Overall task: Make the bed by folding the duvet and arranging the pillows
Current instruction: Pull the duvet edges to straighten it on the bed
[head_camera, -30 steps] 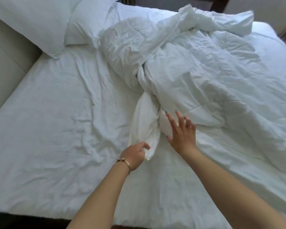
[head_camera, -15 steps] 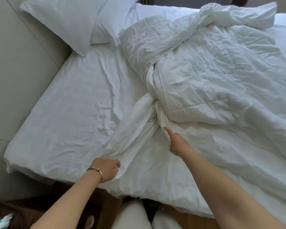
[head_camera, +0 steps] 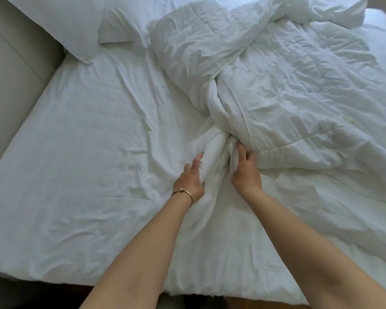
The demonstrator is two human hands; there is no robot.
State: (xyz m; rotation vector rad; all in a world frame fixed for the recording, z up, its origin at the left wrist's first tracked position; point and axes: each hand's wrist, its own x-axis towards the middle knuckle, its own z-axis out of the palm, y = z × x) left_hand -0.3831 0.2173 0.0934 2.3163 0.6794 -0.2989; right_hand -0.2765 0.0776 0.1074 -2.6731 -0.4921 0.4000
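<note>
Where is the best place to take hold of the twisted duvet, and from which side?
Probably the twisted bundle of the duvet nearest the bed's foot edge, approached from that edge. There the fabric narrows into a rope-like roll that fingers can wrap; the left hand and right hand already flank it.

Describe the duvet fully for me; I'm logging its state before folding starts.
The duvet is white, quilted and heavily wrinkled, bunched in a heap over the right and upper part of the bed. Near the middle it narrows into a twisted, rope-like bundle. The left hand and right hand grip this bundle from either side. Its upper edge lies against the pillows, and it rests on the sheet.
</note>
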